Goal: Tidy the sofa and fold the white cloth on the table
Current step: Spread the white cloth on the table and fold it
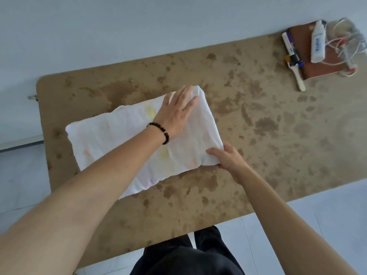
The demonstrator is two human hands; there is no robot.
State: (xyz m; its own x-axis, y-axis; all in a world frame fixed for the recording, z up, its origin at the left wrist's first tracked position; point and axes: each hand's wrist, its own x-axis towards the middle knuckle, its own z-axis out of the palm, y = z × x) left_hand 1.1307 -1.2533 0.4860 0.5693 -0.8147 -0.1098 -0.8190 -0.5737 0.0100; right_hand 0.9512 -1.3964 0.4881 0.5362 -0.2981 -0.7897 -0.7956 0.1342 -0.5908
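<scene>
The white cloth (111, 139), with faint yellow and pink marks, lies folded into a long rectangle on the brown mottled table (268, 139). My left hand (176, 112), with a dark bead bracelet at the wrist, presses flat on the cloth's far right part, fingers spread. My right hand (228, 157) pinches the cloth's near right corner between thumb and fingers. The sofa is not in view.
At the table's far right corner lies a brown notebook (303, 54) with a white tube (317, 44), tangled white cables (345, 40), a marker (289, 44) and a small brush (297, 78) beside it. Pale floor surrounds the table. My dark trousers (188, 257) show at the near edge.
</scene>
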